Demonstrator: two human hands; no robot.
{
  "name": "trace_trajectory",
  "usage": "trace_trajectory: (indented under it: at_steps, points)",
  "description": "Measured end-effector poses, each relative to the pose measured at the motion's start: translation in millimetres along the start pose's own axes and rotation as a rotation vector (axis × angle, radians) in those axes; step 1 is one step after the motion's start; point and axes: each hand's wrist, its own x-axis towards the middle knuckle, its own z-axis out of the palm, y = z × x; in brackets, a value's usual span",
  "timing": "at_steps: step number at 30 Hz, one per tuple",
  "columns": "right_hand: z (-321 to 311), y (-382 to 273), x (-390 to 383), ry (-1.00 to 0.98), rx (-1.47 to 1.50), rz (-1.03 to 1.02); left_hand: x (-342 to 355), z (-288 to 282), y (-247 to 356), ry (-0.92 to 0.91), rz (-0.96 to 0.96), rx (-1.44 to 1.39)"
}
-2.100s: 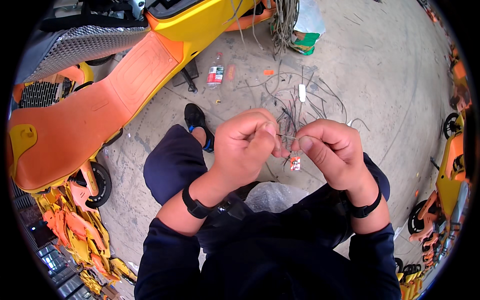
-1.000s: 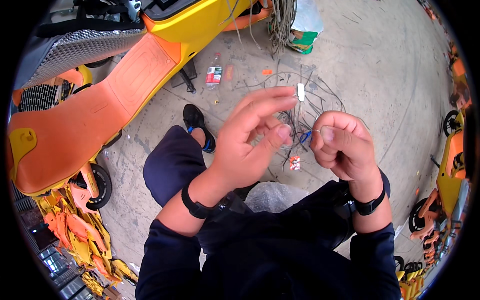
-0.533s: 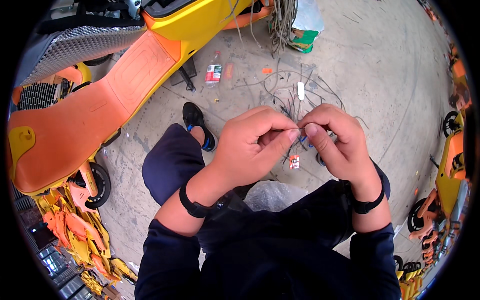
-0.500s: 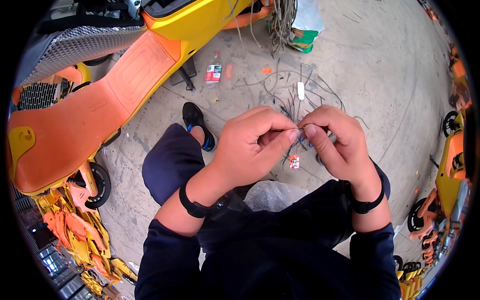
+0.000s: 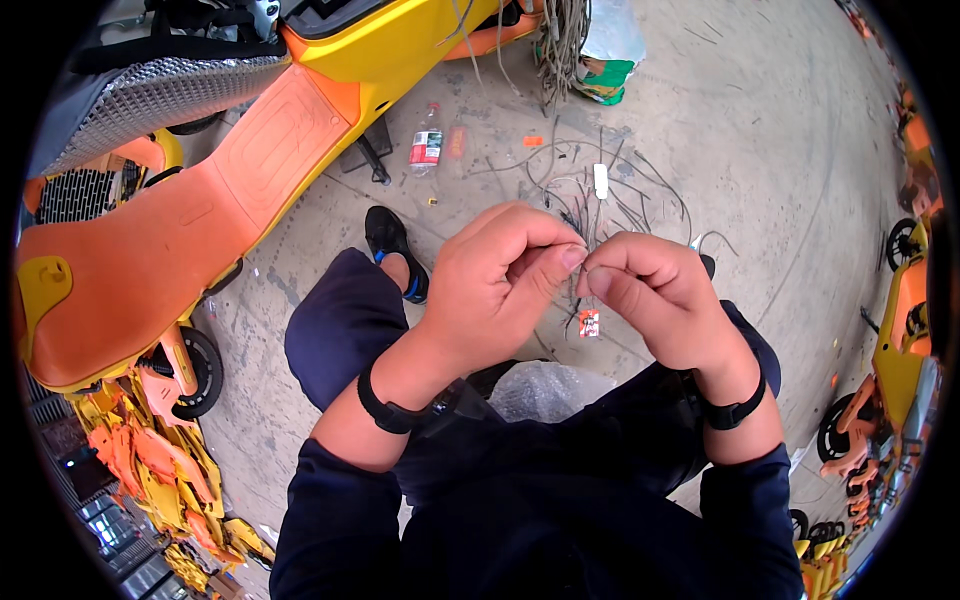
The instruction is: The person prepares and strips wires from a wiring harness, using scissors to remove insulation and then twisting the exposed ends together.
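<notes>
A thin wire (image 5: 583, 267), mostly hidden, seems pinched in both hands, thumb against forefinger; the left hand's fingertips (image 5: 574, 257) sit just above and left of the right hand's (image 5: 598, 281). Its long axis cannot be told. Beyond, slender loose cables (image 5: 588, 212) sprawl over scuffed concrete floor (image 5: 790, 150), beside a white oblong tag (image 5: 600, 181).

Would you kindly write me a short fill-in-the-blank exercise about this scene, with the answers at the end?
1. Of the bare left hand and the bare right hand, the ____ one is nearer the clear plastic bottle.
2. The small oblong tag among the thin dark wires is coloured ____.
3. The black left shoe has ____ trim near the ankle.

Missing words: left; white; blue.
</notes>
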Motion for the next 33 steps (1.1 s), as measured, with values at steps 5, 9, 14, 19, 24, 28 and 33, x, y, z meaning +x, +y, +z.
trace_trajectory:
  at_steps: [5, 9, 14, 19, 24, 28, 33]
  points:
    - [-10.0, -9.5, -0.9, -0.104, 0.294, 0.264, -0.7, 1.9, -0.8, 0.054, -0.004, -0.042]
    - [-0.9, -5.4, -0.9, 0.011, 0.123, 0.165, 4.7, -5.0, -0.7, 0.013, 0.105, 0.052]
    - [5.2, 6.7, 2.8, 0.073, -0.232, -0.150, 5.1, -7.2, -4.1, -0.031, 0.123, 0.152]
    - [2.6, 4.9, 3.6, 0.030, -0.298, -0.171, 4.2, -6.4, -4.7, -0.032, 0.040, 0.119]
    - [4.0, 4.3, 2.5, 0.072, -0.219, -0.135, 0.4, 5.9, -6.4, 0.151, -0.017, -0.118]
    - [3.2, 6.9, 1.2, 0.141, -0.190, -0.161, 0.1, 6.7, -4.3, 0.227, 0.109, -0.024]
    - [3.5, 7.2, 1.6, 0.184, -0.364, -0.249, -0.3, 7.5, -4.1, 0.115, 0.254, 0.211]
